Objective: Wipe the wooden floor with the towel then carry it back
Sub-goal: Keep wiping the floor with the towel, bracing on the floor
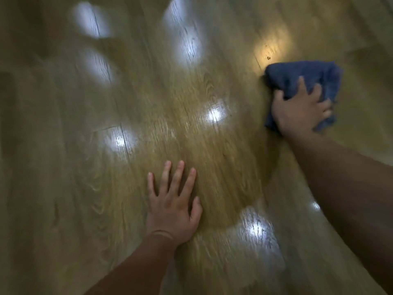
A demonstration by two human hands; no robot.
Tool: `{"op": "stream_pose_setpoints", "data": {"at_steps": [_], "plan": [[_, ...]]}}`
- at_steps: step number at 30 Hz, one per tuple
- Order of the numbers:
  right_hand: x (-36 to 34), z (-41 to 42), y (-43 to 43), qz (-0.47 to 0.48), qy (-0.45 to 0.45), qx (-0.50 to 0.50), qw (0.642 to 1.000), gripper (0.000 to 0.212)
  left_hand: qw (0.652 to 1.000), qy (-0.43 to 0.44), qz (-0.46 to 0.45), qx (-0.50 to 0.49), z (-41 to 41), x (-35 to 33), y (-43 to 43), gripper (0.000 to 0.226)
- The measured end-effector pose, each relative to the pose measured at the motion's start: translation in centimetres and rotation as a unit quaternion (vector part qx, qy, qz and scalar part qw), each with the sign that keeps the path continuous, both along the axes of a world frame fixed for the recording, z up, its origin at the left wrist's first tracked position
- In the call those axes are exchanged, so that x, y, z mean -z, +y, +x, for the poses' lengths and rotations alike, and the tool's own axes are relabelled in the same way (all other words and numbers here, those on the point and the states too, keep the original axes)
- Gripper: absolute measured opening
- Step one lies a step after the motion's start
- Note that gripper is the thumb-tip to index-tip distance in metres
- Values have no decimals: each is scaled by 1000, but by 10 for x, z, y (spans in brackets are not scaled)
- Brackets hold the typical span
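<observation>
A crumpled blue towel lies on the wooden floor at the upper right. My right hand lies on top of its near half, fingers spread over the cloth and curling into its folds. My left hand rests flat on the floor at the lower middle, fingers straight and slightly spread, holding nothing. Both forearms reach in from the bottom edge. The picture is blurred by motion.
Glossy oak-look planks fill the whole view, with several bright reflections of ceiling lights. A small dark speck sits on the floor just beyond the towel. Plank seams run from near to far.
</observation>
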State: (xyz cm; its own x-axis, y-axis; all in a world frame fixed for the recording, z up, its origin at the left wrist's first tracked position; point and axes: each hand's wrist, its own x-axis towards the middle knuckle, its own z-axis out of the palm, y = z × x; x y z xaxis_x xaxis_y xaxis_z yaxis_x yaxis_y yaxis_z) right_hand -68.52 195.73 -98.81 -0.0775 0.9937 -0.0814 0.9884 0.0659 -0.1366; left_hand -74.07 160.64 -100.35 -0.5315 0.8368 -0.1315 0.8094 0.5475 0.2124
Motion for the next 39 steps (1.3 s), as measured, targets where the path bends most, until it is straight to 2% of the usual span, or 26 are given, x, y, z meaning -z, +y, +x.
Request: {"op": "stream_pose_setpoints", "data": {"at_steps": [2, 3, 4, 6, 7, 8, 9, 11, 14, 15, 17, 18, 20, 22, 24, 26, 28, 29, 30, 31, 32, 34, 36, 37, 39], "plan": [[5, -45, -71, 14, -10, -139, 990, 73, 1000, -2, -2, -2, 0, 0, -2, 66], [7, -67, -113, 24, 1, -234, 972, 73, 1000, 1, -1, -3, 0, 1, -2, 65], [11, -87, -154, 25, 10, -343, 939, 73, 1000, 6, 5, -6, 1, 2, -2, 63], [9, -114, -212, -6, -3, -566, 825, 72, 999, 12, 32, -20, 2, 6, -3, 54], [8, -120, -215, -14, -17, -640, 768, 71, 999, 14, 45, -26, 2, 7, -3, 52], [7, -120, -203, -10, -15, -676, 737, 70, 998, 20, 57, -27, 1, 8, -3, 53], [5, -112, -184, 9, -3, -666, 746, 69, 997, 27, 64, -24, 0, 9, -2, 57], [8, -72, -134, 28, 10, -576, 817, 68, 998, 25, 64, -15, 1, 10, -3, 63], [5, 6, -38, 54, -1, -318, 947, 71, 999, 10, 50, -4, 4, 5, 1, 64], [2, 20, -14, 42, -4, -219, 975, 74, 999, 0, 43, -8, 3, 4, 1, 65], [-1, 20, 8, 0, 12, -80, 997, 79, 1000, -9, 25, -14, 2, 3, 0, 65], [-2, 11, 4, -9, 14, -60, 998, 79, 1000, -11, 15, -16, 2, 2, -1, 65], [-4, -15, -28, -2, -2, -132, 991, 78, 1000, -22, 2, -14, 2, -2, -2, 65], [-5, -54, -83, 8, -8, -306, 952, 73, 1000, -15, -12, -16, 1, -3, -2, 65], [-3, -104, -154, 1, -16, -463, 886, 71, 999, -23, -31, -18, 2, -2, -2, 65], [3, -154, -227, -21, -17, -606, 795, 69, 996, -39, -85, -10, 0, -3, -1, 68], [1, -186, -266, -55, -12, -733, 678, 64, 989, 2, -146, 10, -1, -4, -1, 77], [-1, -191, -261, -57, -6, -767, 640, 62, 990, 2, -138, 10, -1, -5, -2, 75], [-2, -185, -244, -38, 2, -769, 638, 61, 995, -10, -99, 1, -2, -4, -2, 68], [0, -171, -220, -12, 6, -741, 671, 61, 998, -26, -56, -10, -1, -3, -2, 62], [4, -149, -191, 4, 8, -689, 725, 61, 999, -23, -27, -17, 0, -3, -3, 61], [9, -89, -127, 22, 25, -547, 836, 63, 1000, -12, -21, -14, 4, -5, -3, 64], [4, -16, -71, 33, 35, -382, 923, 66, 1000, -16, -20, -8, 4, -2, -3, 65], [1, 12, -57, 29, 41, -293, 955, 69, 1000, -21, -20, -8, 2, 0, -3, 65], [0, 34, -70, -3, 62, -120, 991, 75, 1000, -8, -24, -11, 0, 6, -3, 66]]}}
